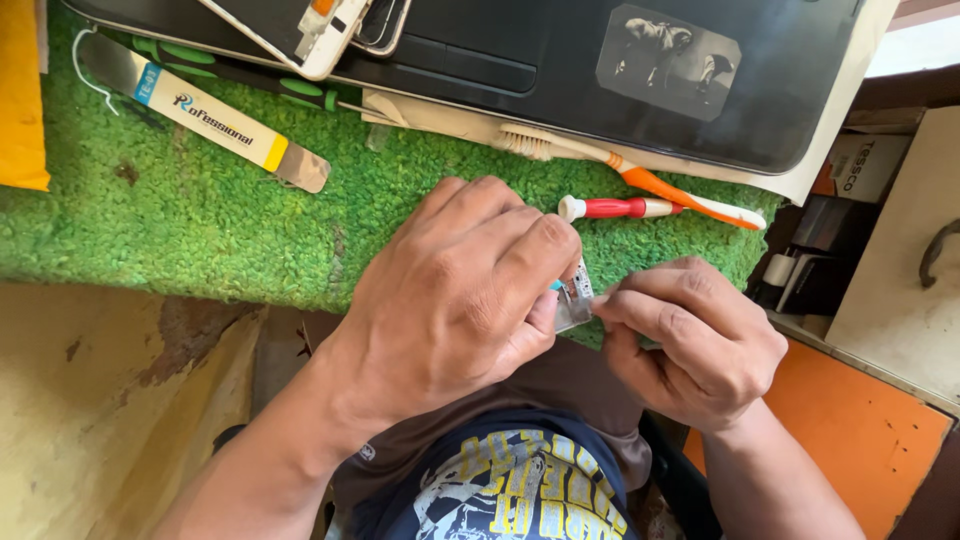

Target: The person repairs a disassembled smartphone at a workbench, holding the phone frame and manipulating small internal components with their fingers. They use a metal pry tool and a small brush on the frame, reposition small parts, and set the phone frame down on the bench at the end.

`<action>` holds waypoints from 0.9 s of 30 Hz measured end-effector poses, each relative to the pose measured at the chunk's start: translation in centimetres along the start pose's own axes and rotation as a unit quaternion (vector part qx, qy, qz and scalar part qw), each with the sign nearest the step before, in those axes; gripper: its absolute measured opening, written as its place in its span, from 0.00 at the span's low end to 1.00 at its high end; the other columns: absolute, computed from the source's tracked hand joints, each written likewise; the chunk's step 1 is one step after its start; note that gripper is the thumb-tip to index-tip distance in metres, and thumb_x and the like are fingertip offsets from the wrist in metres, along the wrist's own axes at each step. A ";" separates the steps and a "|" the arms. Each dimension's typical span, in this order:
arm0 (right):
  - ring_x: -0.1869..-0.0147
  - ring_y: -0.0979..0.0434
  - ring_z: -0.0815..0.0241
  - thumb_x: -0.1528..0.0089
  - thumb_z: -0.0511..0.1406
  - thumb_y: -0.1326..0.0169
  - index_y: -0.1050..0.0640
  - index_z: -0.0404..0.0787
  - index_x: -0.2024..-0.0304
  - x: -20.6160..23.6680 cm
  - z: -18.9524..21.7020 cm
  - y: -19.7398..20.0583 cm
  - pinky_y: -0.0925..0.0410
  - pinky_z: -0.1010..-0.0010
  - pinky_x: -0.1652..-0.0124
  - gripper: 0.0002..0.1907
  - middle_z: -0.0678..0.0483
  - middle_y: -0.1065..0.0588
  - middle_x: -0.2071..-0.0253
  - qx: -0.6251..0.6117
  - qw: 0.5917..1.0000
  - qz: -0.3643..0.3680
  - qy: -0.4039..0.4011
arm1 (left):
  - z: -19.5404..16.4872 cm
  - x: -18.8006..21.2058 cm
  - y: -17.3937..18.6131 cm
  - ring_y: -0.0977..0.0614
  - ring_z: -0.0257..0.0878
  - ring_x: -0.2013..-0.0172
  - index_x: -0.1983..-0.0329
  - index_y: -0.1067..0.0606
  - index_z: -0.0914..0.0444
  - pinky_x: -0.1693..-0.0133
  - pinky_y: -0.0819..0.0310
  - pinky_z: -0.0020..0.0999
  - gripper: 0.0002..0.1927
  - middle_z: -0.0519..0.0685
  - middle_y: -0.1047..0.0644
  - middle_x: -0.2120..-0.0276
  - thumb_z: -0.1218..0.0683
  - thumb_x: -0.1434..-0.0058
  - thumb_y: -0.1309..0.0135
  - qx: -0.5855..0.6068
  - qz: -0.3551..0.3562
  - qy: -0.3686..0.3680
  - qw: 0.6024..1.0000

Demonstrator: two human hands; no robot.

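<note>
A small silvery metal part (574, 297) is gripped between the two hands just over the near edge of a green turf mat (200, 225). The left hand (455, 295) is curled shut around the part's left side, with the thumb pressed under it. The right hand (690, 340) is closed too, its fingertips (612, 305) pinched on the part's right edge. What kind of part it is cannot be told, since most of it is hidden by the fingers. Just beyond the hands, a red-handled screwdriver (620, 207) and an orange-and-white toothbrush (640, 180) are laid on the mat. A flat metal pry tool (205, 115) is laid further left, and a dark laptop (560, 60) is set along the mat's far edge.
</note>
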State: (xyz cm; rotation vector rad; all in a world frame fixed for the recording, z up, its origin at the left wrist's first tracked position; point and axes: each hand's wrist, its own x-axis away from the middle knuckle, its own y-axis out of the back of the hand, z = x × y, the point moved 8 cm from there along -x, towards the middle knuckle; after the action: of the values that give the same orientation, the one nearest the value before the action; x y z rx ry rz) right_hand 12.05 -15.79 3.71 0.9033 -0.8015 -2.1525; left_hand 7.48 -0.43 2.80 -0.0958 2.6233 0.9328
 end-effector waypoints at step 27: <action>0.61 0.20 0.58 0.41 0.18 0.43 0.26 0.33 0.60 2.5 2.1 -2.2 0.28 0.73 0.61 0.11 0.48 0.23 0.65 -0.096 0.991 -0.090 -0.032 | 1.5 3.7 2.5 0.18 0.37 0.59 0.51 0.36 0.63 0.48 0.27 0.36 0.23 0.45 0.23 0.64 0.61 0.41 0.34 0.195 -0.001 0.046 0.980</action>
State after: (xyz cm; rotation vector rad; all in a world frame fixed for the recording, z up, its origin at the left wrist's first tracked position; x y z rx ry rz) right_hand 8.38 -15.81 2.36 0.8386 -0.5492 -2.3786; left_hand 3.97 2.65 1.93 -0.0420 2.8368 0.4061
